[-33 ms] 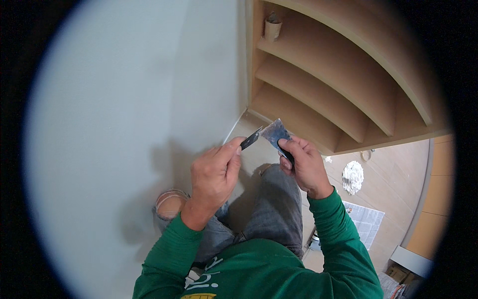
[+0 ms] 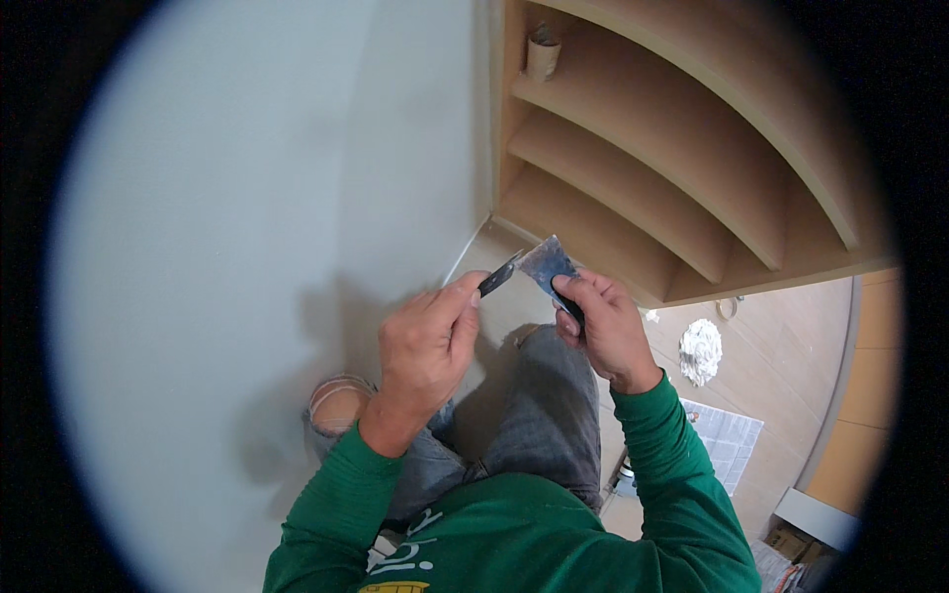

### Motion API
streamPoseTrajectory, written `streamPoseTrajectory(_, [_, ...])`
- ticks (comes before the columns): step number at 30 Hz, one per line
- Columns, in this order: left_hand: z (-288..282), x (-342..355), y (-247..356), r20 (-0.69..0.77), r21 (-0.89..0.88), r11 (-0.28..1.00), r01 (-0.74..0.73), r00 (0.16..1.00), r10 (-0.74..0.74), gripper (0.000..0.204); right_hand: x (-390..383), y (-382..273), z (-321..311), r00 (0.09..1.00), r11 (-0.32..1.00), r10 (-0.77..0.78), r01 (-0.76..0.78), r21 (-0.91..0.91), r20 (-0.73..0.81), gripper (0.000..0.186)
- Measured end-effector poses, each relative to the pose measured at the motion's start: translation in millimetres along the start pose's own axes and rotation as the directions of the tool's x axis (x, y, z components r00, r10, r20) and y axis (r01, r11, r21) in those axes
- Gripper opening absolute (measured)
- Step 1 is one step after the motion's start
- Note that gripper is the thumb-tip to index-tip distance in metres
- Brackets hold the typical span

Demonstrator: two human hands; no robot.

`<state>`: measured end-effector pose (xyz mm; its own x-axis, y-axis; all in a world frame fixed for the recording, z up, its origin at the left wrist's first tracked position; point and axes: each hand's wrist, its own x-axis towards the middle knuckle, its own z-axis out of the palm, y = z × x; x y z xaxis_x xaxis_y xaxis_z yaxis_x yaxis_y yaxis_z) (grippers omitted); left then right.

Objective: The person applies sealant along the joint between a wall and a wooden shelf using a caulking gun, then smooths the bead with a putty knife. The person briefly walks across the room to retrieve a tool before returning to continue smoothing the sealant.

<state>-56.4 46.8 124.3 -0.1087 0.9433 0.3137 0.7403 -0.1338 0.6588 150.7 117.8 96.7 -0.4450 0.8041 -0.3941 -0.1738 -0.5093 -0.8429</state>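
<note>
My right hand (image 2: pixel 608 326) is closed round the dark handle of a putty knife (image 2: pixel 547 263), the thumb pressed on the base of its wide, stained metal blade. That blade points up and to the left. In my left hand (image 2: pixel 425 346) is a narrow black-handled tool (image 2: pixel 500 275), gripped between thumb and fingers; its exact kind is hard to make out. Its thin tip is beside the left corner of the putty knife's blade, and whether they touch I cannot tell. Both tools are held up above my knees.
A pale wall (image 2: pixel 217 247) rises on the left. Ahead stands a wooden shelf unit (image 2: pixel 633 128) with a brown cup-like container (image 2: pixel 543 59) on it. To the right on the floor lie a heap of crumpled white material (image 2: pixel 701 353), a tape roll (image 2: pixel 728 308) and a grey-white sheet (image 2: pixel 727 440).
</note>
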Motion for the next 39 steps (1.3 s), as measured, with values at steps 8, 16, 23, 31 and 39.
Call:
streamPoseTrajectory(8, [-9, 4, -17, -0.122, 0.205, 0.977, -0.064, 0.988, 0.091, 0.024, 8, 7, -4, 0.999, 0.999, 0.031, -0.03, 0.018, -0.031, 0.02])
streamPoseTrajectory(16, [-45, 10, -21, -0.167, 0.149, 0.988, 0.04, 0.986, -0.014, 0.022, 60, 0, 31, 0.913, 0.897, -0.398, 0.367, -0.245, -0.087, 0.028])
streamPoseTrajectory(23, [-74, 14, 5, -0.112, 0.079, 0.994, -0.073, 0.99, 0.081, 0.025, 154, -23, 69, 0.684, 0.72, -0.694, 0.655, -0.228, -0.226, 0.023])
streamPoseTrajectory(31, [-101, 12, 27, 0.01, 0.049, 0.992, -0.114, 0.993, 0.113, 0.024, 183, 6, 66, 0.637, 0.697, -0.714, 0.603, -0.389, -0.292, 0.027])
streamPoseTrajectory(39, [-105, 13, 35, 0.026, 0.008, 0.995, -0.099, 0.995, 0.099, 0.024, 228, 70, 49, 0.627, 0.702, -0.703, 0.54, -0.464, -0.334, 0.03])
